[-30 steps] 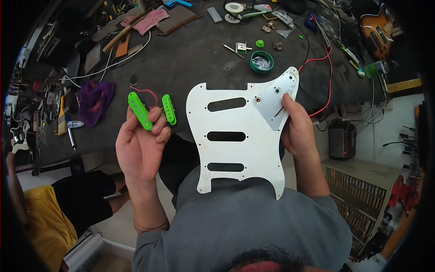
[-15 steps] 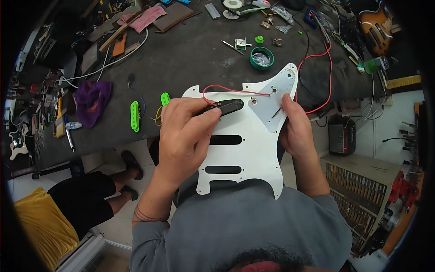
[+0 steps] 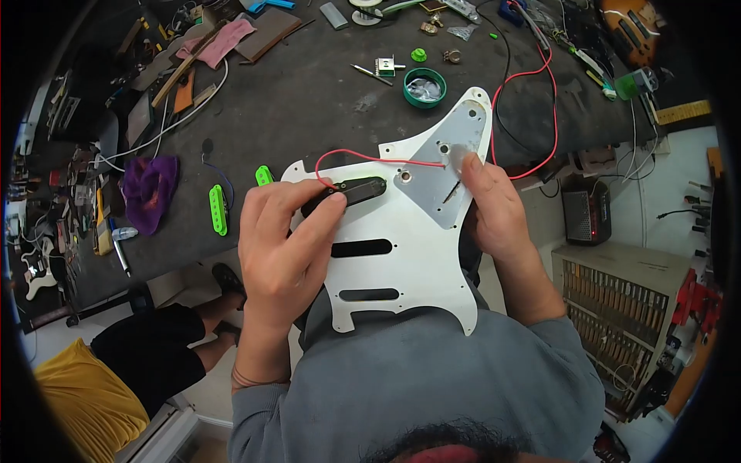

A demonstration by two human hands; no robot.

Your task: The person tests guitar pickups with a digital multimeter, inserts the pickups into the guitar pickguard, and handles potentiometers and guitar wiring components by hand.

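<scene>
A white guitar pickguard [image 3: 424,266], with its back and grey metal shield [image 3: 436,189] facing up, is tilted above my lap. My right hand [image 3: 498,212] grips its right edge, thumb on top near the shield and fingers underneath. Between the thumb and fingers of my left hand [image 3: 282,251] is a black pickup [image 3: 364,190], lying at the uppermost slot position. Whether it is seated in the slot I cannot tell. From the pickup a red wire [image 3: 363,153] arcs across to the shield. Two lower slots show dark openings.
On the dark workbench [image 3: 301,92] are two bright green pickups, one of them here [image 3: 218,210], a purple cloth [image 3: 150,193], a green-rimmed round container [image 3: 424,88] and a small switch [image 3: 388,66]. Red and black leads [image 3: 553,116] trail at the right. Another person's legs [image 3: 162,339] are at lower left.
The pickguard, the pickup and both hands have shifted left in the view, and the pickguard is turned slightly. The camera view has moved too. Both hands keep their grips.
</scene>
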